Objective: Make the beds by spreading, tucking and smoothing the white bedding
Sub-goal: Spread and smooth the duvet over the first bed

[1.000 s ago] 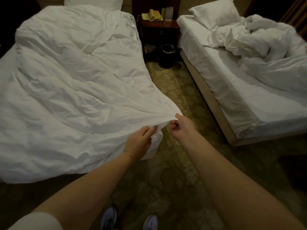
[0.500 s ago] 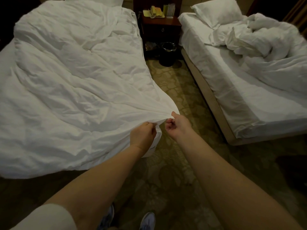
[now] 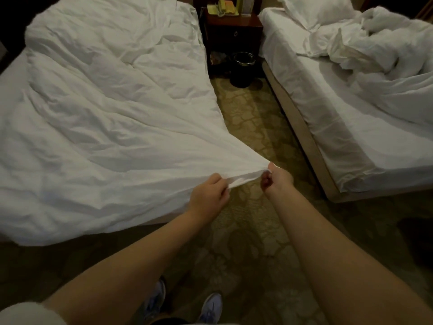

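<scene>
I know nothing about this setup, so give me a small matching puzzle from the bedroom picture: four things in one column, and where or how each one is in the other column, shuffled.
Things
1. left bed's duvet
2. right bed's duvet
3. bin
4. telephone

Place or state
A. on the nightstand
B. bunched in a heap
C. corner pinched by the left hand and right hand
D. standing on the carpet

Pairs: 1-C, 2-B, 3-D, 4-A

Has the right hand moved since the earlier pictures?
Yes, a little. The right hand, pinching the duvet by its corner, has shifted to the right, closer to the foot end of the right bed.
</scene>
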`<control>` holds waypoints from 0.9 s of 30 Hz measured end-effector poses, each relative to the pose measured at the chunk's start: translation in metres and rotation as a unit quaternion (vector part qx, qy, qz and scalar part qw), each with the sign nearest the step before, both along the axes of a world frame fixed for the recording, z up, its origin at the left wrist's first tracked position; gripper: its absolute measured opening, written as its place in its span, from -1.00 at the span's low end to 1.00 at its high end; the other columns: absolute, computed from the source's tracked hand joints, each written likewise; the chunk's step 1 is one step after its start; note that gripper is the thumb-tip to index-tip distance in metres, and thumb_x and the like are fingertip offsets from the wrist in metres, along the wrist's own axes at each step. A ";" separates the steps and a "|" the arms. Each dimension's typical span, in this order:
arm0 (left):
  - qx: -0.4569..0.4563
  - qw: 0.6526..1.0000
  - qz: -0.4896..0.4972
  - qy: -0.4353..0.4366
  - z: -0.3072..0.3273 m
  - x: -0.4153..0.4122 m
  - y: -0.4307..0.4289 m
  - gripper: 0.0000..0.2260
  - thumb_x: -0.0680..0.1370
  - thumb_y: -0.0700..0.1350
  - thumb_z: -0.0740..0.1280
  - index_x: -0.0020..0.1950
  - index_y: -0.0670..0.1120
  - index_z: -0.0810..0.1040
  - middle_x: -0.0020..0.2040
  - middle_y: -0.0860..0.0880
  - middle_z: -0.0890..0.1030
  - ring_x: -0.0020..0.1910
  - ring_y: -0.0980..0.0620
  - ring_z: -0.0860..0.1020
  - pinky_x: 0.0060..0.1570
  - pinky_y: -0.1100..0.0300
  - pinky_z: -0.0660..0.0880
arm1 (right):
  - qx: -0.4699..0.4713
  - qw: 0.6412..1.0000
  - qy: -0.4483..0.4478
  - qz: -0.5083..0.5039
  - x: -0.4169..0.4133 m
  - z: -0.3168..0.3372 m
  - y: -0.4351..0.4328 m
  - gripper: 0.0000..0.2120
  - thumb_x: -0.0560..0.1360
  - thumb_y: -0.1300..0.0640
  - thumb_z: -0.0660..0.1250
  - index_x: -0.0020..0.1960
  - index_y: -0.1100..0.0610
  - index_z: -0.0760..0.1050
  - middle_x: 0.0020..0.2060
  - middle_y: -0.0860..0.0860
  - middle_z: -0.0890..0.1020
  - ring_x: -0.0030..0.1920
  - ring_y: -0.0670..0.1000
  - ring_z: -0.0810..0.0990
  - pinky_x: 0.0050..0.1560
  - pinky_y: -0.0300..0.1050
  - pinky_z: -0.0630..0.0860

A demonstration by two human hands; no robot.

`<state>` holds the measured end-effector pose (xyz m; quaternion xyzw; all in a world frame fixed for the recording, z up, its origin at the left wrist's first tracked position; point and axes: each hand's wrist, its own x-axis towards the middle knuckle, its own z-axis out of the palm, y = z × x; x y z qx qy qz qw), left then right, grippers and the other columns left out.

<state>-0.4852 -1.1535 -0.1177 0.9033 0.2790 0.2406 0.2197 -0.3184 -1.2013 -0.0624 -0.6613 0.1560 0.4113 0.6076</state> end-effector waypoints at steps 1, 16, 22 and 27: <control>0.000 1.000 -0.009 0.009 0.004 0.000 0.003 -0.72 0.53 -0.06 0.14 -0.18 -0.19 0.54 -0.22 -0.12 0.49 -0.38 -0.06 0.47 -0.44 0.21 0.29 | -0.012 1.000 -0.021 0.009 0.001 -0.003 -0.001 -0.90 0.60 0.14 0.24 -0.02 0.18 0.45 -0.28 0.05 0.49 -0.36 -0.09 0.44 -0.37 -0.30 0.44; -0.051 0.976 0.108 0.184 -0.023 -0.003 0.013 -0.85 0.57 -0.11 0.19 0.09 -0.14 0.44 0.03 -0.11 0.50 -0.04 -0.12 0.49 -0.25 0.13 0.23 | 0.115 0.993 0.026 -0.011 -0.030 0.006 0.000 -0.94 0.60 0.18 0.24 -0.01 0.17 0.45 -0.24 0.04 0.48 -0.36 -0.10 0.40 -0.43 -0.31 0.44; -0.016 0.989 0.065 0.130 -0.018 -0.005 0.012 -0.81 0.50 -0.08 0.34 0.03 -0.17 0.52 -0.05 -0.13 0.51 -0.15 -0.12 0.49 -0.27 0.10 0.37 | 0.094 0.995 0.034 -0.001 -0.033 0.006 -0.001 -0.87 0.60 0.15 0.26 0.10 0.18 0.45 -0.26 0.03 0.47 -0.35 -0.10 0.41 -0.44 -0.30 0.46; -0.006 0.994 0.042 0.103 -0.014 0.002 0.008 -0.81 0.57 -0.10 0.18 -0.11 -0.17 0.51 -0.18 -0.11 0.52 -0.25 -0.11 0.49 -0.34 0.12 0.32 | 0.101 0.995 0.005 0.018 -0.039 0.006 -0.002 -0.82 0.60 0.16 0.26 0.18 0.18 0.45 -0.19 0.04 0.53 -0.32 -0.09 0.46 -0.45 -0.26 0.45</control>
